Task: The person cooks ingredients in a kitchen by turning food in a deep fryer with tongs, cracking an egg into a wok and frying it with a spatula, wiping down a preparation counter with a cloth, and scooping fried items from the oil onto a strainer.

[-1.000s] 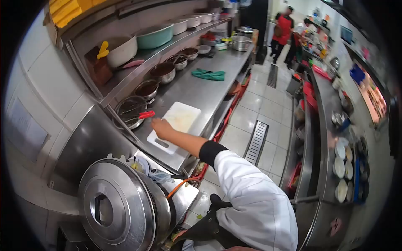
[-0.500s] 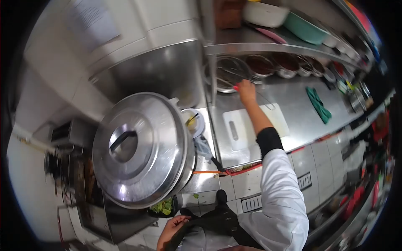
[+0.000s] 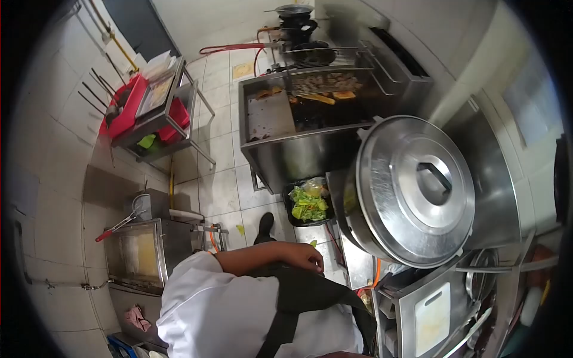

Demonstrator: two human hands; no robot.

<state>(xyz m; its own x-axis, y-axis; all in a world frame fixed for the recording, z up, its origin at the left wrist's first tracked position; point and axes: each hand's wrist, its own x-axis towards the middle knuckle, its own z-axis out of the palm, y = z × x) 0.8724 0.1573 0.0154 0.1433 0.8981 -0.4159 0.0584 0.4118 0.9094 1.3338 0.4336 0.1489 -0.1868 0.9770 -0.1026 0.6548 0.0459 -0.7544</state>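
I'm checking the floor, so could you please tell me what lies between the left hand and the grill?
In the head view, a black bin with green leaves in it, and some tiled floor, lie between the left hand and the grill.

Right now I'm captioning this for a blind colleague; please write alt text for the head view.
A person's left hand, loosely curled, is held near a dark apron above a kitchen's tiled floor. Ahead are a black tub of leafy greens and a metal grill with food on it; to the right stands a large lidded pot.
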